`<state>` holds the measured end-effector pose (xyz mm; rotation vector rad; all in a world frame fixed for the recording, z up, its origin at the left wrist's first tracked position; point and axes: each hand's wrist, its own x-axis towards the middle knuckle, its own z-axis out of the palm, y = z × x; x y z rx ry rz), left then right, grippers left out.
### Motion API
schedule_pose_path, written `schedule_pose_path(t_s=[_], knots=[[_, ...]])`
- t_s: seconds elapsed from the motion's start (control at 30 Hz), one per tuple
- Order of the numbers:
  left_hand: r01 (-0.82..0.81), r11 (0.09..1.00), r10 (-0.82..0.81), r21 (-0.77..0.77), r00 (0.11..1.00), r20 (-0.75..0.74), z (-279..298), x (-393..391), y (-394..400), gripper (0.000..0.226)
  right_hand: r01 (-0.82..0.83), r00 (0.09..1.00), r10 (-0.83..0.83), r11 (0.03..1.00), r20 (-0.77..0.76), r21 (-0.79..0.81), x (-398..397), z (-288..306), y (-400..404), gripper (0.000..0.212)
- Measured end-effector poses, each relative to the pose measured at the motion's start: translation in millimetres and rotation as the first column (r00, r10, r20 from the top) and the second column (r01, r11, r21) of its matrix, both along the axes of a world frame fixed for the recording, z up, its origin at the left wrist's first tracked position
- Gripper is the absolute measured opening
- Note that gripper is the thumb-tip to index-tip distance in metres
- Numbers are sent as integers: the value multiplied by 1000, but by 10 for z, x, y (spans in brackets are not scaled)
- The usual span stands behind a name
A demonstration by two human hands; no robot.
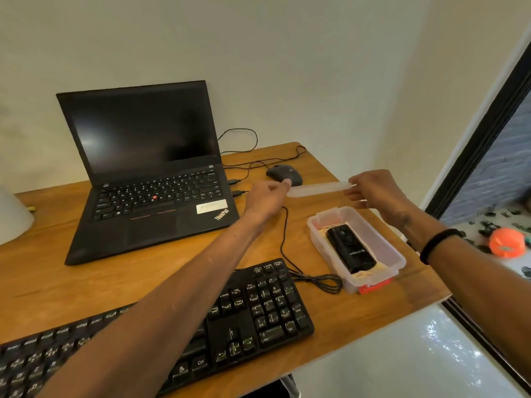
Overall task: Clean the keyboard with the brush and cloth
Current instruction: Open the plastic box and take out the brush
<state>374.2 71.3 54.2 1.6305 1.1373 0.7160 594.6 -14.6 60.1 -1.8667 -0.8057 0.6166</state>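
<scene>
A black full-size keyboard [258, 311] lies at the desk's front edge, partly hidden by my left forearm. To its right stands an open clear plastic box [382, 248] holding a black oblong device [350, 248] on a pale cloth-like lining. Above and beyond the box I hold its translucent lid [319, 189] level in the air. My left hand [267, 196] pinches the lid's left end and my right hand [373, 191] grips its right end. No brush is clearly visible.
An open black laptop [149, 173] with a dark screen stands at the back left. A black mouse [284, 173] sits behind the lid, and cables [287, 248] run across the wooden desk [57, 277]. The desk's right edge drops to a glossy floor.
</scene>
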Motion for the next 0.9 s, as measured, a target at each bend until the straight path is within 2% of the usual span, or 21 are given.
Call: schedule_pose_path(t_s=[0.07, 0.17, 0.33, 0.43, 0.5, 0.57, 0.63, 0.7, 0.8, 0.9], knots=[[37, 999, -37, -4, 999, -34, -48, 9, 14, 18, -8, 999, 10, 998, 34, -63, 61, -55, 53, 18], [95, 995, -94, 8, 988, -123, -113, 36, 50, 33, -24, 995, 38, 990, 96, -136, 145, -128, 108, 23], [144, 988, -126, 46, 954, -271, -107, 44, 54, 25, -56, 973, 109, 967, 203, -248, 166, -168, 109, 22], [162, 984, -129, 73, 933, -335, -121, 32, 88, 31, -82, 960, 151, 958, 238, -276, 123, -173, 75, 29], [163, 981, -120, 104, 934, -335, -101, 1, 87, 32, -106, 952, 178, 955, 250, -276, 57, -106, 19, 27], [141, 984, -112, 110, 965, -237, -66, -32, 46, 33, -106, 934, 180, 965, 308, -240, -2, -6, -77, 26], [125, 983, -105, 138, 984, -143, 11, -68, -40, 35, -92, 866, 174, 977, 469, -194, -73, 131, -210, 27], [166, 959, -137, 228, 981, -136, 75, -89, -147, 32, -131, 784, 215, 974, 582, -183, -193, 279, -375, 26], [265, 898, -192, 351, 954, -230, 98, -80, -361, 24, -188, 704, 357, 927, 614, -324, -399, 402, -625, 21], [337, 838, -205, 428, 923, -326, 29, -59, -497, 19, -92, 646, 407, 881, 645, -464, -572, 327, -779, 30]])
